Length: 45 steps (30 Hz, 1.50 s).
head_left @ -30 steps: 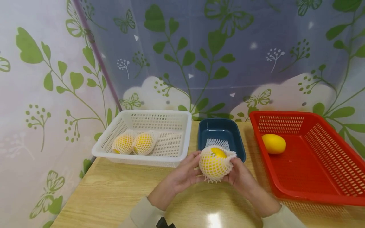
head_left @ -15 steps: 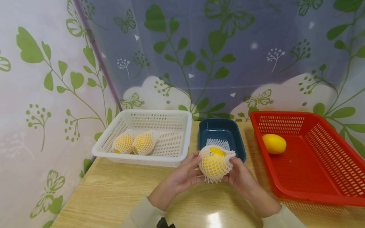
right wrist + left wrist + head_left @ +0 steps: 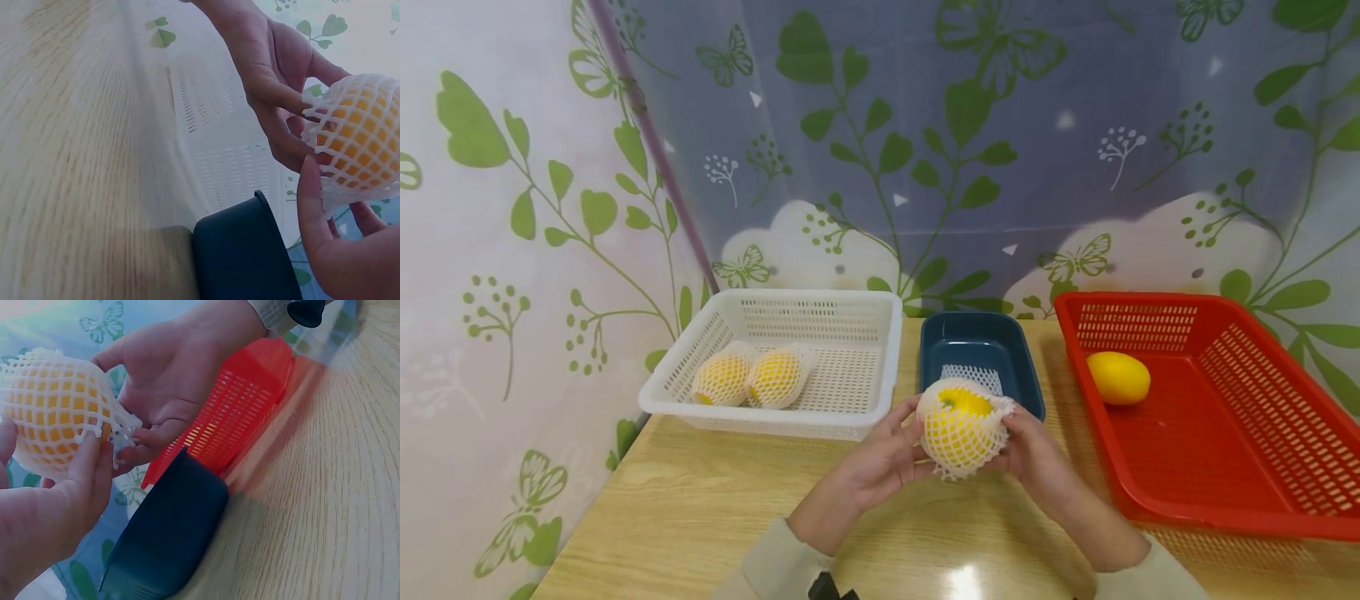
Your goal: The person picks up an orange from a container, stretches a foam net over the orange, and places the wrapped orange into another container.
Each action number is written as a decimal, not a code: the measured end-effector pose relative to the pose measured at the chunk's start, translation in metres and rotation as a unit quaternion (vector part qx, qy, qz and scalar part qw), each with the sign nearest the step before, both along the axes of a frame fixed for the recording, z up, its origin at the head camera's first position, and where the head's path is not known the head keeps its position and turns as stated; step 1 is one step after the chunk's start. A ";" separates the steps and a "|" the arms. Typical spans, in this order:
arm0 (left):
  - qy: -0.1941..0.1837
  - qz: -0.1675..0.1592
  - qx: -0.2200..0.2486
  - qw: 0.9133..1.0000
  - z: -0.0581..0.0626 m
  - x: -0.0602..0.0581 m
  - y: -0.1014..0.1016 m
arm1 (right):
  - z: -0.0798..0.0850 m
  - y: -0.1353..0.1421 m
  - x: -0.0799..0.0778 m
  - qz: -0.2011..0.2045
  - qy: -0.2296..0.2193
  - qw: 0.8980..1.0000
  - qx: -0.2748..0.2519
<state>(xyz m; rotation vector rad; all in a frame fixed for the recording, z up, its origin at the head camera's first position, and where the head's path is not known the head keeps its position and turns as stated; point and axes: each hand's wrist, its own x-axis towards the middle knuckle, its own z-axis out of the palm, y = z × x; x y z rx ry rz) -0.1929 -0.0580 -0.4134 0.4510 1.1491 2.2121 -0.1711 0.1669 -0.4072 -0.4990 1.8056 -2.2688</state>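
Note:
A yellow fruit (image 3: 958, 429) sits inside a white foam net sleeve, above the table near its middle. My left hand (image 3: 886, 462) holds it from the left, with fingers under and against the net. My right hand (image 3: 1033, 450) pinches the gathered edge of the net sleeve (image 3: 1002, 408) on the right side. Through the opening at the top, bare yellow skin and a greenish stem spot show. In the left wrist view, the foam net (image 3: 56, 412) covers most of the fruit, and the right hand's fingers (image 3: 147, 440) touch its loose end.
Behind the hands stands a dark blue tray (image 3: 977, 325) with folded white netting (image 3: 972, 377) in it. At left, a white basket (image 3: 820, 421) holds two netted yellow fruits (image 3: 777, 377). The red basket (image 3: 1195, 433) at right holds one bare yellow fruit (image 3: 1118, 377).
The netted fruit has tilted and shifted slightly left and up, so its stem spot now shows in the net's opening. Both hands keep their hold. Baskets and tray stay in place.

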 end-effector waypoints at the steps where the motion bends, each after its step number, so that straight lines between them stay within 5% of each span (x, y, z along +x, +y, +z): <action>1: 0.001 -0.001 0.001 1.000 0.000 0.000 0.000 | 0.002 -0.001 0.001 -0.018 0.003 1.000 0.018; 6: 0.006 -0.007 0.005 1.000 -0.001 -0.002 -0.001 | 0.010 -0.007 0.004 -0.113 0.029 0.989 0.094; 10: 0.012 -0.011 0.005 1.000 -0.002 -0.003 -0.001 | 0.013 -0.010 0.005 -0.150 0.054 0.981 0.106; 19: 0.006 -0.003 -0.015 1.000 -0.006 -0.002 0.002 | 0.010 -0.010 0.006 -0.140 0.051 0.988 0.040; 27: 0.010 0.001 -0.098 0.995 -0.008 -0.001 0.008 | 0.004 -0.013 0.006 -0.130 0.042 0.991 -0.008; 41: 0.079 0.070 -0.091 0.990 -0.003 0.004 0.010 | 0.008 -0.009 0.009 -0.106 -0.018 0.994 0.028; 45: 0.070 0.069 -0.080 0.992 0.000 0.004 0.007 | 0.010 -0.011 0.011 -0.086 -0.052 0.994 0.034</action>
